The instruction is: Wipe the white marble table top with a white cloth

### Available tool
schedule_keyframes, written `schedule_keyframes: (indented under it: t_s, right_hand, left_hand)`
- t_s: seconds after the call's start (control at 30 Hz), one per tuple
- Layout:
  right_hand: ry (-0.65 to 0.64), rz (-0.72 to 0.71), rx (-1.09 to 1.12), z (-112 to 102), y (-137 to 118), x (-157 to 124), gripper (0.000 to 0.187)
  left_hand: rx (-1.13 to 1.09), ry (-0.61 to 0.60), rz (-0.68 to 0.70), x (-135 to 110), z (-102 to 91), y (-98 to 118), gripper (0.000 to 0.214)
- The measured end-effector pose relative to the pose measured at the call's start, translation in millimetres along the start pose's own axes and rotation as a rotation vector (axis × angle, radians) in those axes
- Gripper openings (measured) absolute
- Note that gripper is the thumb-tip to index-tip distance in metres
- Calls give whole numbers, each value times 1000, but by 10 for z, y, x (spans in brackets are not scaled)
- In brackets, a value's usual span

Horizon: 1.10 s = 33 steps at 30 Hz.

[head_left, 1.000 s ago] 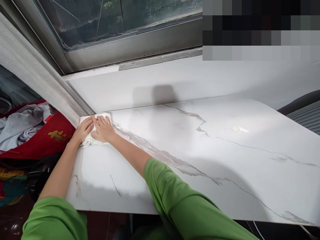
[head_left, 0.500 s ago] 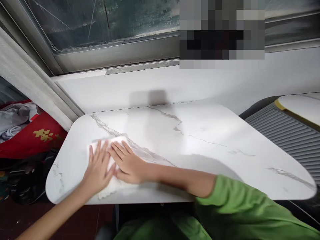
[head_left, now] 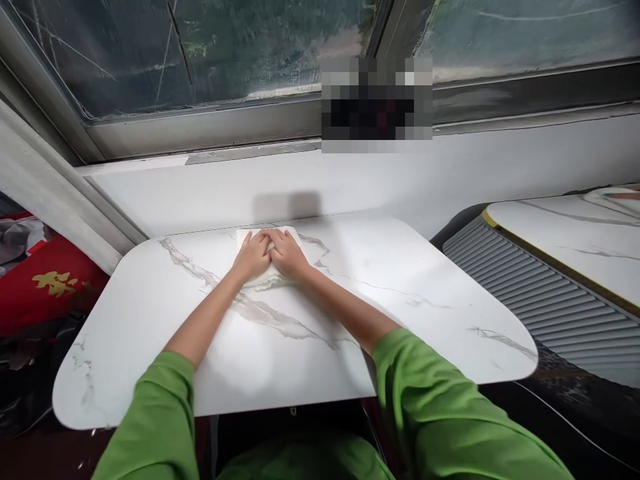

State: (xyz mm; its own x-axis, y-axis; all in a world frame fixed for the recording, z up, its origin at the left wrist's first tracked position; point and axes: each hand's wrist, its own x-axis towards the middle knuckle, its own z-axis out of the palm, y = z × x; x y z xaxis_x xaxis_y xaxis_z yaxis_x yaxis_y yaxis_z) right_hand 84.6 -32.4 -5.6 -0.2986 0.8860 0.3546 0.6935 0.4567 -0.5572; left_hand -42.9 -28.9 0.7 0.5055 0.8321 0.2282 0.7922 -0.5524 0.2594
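A white cloth [head_left: 271, 277] lies near the far edge of the white marble-patterned table [head_left: 165, 320], its lower border wrinkled. My left hand [head_left: 253, 257] presses down on the cloth's left part, palm down and fingers laid out flat. Beside it, my right hand [head_left: 289, 253] also rests flat on the cloth. The fingertips of both hands meet at the top, and much of the cloth is hidden beneath them.
Behind the table is a white wall [head_left: 210, 193] under a metal-framed window [head_left: 260, 53]. On the right stands a ribbed grey cabinet [head_left: 520, 293] with a marble-patterned top [head_left: 565, 227]. A red bag [head_left: 65, 287] with gold lettering sits at the left.
Both hands and the cloth have moved from the table's left front to near its far edge. The hands have turned to point forward side by side. The view has shifted a little right.
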Motion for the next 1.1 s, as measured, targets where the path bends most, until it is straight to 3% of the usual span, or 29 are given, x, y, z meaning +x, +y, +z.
schedule_keyframes:
  t_s: [0.13,0.3,0.4,0.57,0.67,0.73,0.87,1.1]
  right_hand:
    - [32,-15,-20,-21,192,217,54]
    - [3,-34,-69,-35,190,31,55]
    - [-75,-131,-110,-137,190,-349,56]
    - [-105,-262,-163,-437,44,-1339,64]
    - [-87,-257,-137,-595,-101,-1843,67]
    - [-84,-176,-82,-664,-140,-2015,68]
    - [-81,-17,3,-689,35,-1891,64]
    - [12,19,-116,-637,688,-909,52]
  left_hand:
    - [22,54,-74,286,57,-13,44]
    - [84,11,-86,140,92,99,48]
    - [108,-57,-54,-109,111,314,51]
    - [90,-108,134,-787,89,923,51]
    - [83,-109,236,-1114,22,1230,51]
    - [102,-133,305,-1180,-6,1345,49]
    - [160,-169,313,-901,68,1353,53]
    - [143,-138,262,180,305,943,52]
